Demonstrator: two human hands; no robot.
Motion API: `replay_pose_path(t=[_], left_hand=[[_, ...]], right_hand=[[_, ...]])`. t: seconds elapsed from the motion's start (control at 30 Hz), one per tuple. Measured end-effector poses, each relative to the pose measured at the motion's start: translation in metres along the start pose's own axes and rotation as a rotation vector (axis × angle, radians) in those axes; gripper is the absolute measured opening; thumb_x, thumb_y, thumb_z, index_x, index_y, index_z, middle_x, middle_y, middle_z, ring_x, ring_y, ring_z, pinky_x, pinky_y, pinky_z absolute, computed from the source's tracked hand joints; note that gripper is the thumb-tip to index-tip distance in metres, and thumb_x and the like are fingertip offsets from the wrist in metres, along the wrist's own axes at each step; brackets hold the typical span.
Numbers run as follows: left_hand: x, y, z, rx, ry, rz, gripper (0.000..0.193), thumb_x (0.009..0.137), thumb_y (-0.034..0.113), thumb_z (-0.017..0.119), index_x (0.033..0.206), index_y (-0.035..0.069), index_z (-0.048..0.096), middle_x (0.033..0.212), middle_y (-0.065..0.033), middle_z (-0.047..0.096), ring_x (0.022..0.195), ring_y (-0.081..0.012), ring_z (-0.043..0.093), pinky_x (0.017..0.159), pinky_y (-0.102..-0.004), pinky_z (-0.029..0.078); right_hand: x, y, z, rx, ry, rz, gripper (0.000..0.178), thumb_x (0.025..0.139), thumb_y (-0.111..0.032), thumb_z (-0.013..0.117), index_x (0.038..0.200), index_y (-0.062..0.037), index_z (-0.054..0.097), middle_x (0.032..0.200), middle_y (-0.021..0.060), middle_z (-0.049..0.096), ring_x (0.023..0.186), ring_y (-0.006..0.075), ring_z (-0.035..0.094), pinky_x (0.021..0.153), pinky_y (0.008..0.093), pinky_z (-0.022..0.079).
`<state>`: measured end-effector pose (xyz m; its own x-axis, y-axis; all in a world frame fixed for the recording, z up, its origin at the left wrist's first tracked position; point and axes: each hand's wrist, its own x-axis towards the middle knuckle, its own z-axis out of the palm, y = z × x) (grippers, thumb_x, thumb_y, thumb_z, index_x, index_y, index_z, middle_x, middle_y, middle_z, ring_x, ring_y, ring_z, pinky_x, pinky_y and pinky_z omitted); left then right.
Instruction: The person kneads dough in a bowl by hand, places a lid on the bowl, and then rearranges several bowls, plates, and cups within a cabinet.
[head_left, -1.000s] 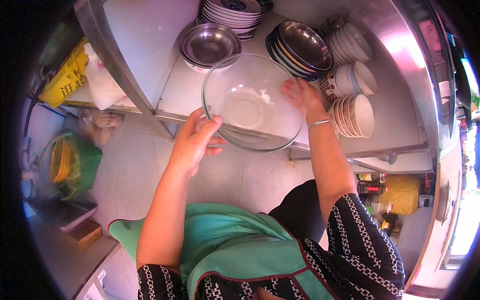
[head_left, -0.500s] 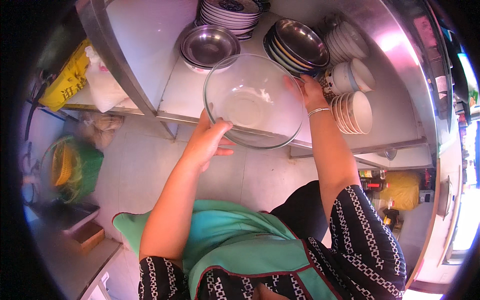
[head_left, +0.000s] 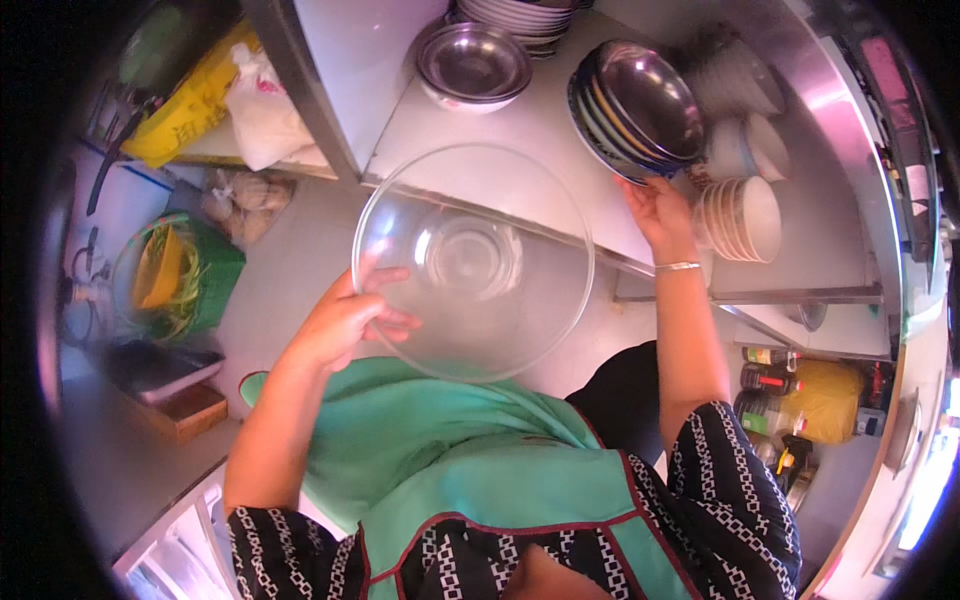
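Note:
My left hand (head_left: 345,322) holds a large clear glass bowl (head_left: 470,340) by its left side, thumb and fingers at the rim. The bowl is in front of the shelf edge, over the floor and my green apron. My right hand (head_left: 660,215), with a bracelet at the wrist, reaches onto the shelf and grips the near lower edge of a tilted stack of bowls (head_left: 650,100). Dark, shiny metal shows on top of that stack, with coloured rims below. Its fingertips are partly hidden under the stack.
On the shelf (head_left: 430,140) stand steel bowls (head_left: 474,62), stacked plates (head_left: 520,18) and white bowls (head_left: 745,220) lying sideways. Bags (head_left: 262,110) are to the left, above a green basket (head_left: 205,290). Bottles (head_left: 770,380) stand low on the right.
The glass bowl has moved down and left, away from the shelf, with my left hand. My right hand stays at the stack of bowls, now seen clear of the glass. The view has shifted.

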<state>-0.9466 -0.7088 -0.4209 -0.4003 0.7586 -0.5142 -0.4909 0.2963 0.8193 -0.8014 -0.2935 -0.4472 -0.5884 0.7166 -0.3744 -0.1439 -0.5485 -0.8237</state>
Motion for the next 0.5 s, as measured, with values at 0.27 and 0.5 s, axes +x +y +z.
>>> replay_pose_path(t=[0.27,0.5], left_hand=[[-0.034,-0.045,-0.085,0.063,0.069,-0.271,0.075,0.076,0.002,0.042,0.146,0.017,0.022,0.136,-0.0178,0.039,0.088,-0.0325,0.067,0.069,-0.0356,0.055],[-0.044,-0.089,-0.176,0.001,0.303,-0.263,0.080,0.074,0.003,0.045,0.148,0.019,0.018,0.135,-0.0194,0.037,0.089,-0.0327,0.066,0.072,-0.0366,0.054]], right_hand=[[-0.100,0.007,0.013,-0.131,-0.088,-0.063,0.024,0.094,-0.007,0.043,0.117,-0.0002,0.049,0.105,0.0164,0.063,0.086,0.0275,0.066,0.074,0.0366,0.057],[-0.176,0.047,0.010,-0.204,-0.523,0.062,0.051,0.091,-0.027,0.055,0.132,-0.0014,0.038,0.128,0.0149,0.048,0.113,0.0294,0.052,0.093,0.0421,0.047]])
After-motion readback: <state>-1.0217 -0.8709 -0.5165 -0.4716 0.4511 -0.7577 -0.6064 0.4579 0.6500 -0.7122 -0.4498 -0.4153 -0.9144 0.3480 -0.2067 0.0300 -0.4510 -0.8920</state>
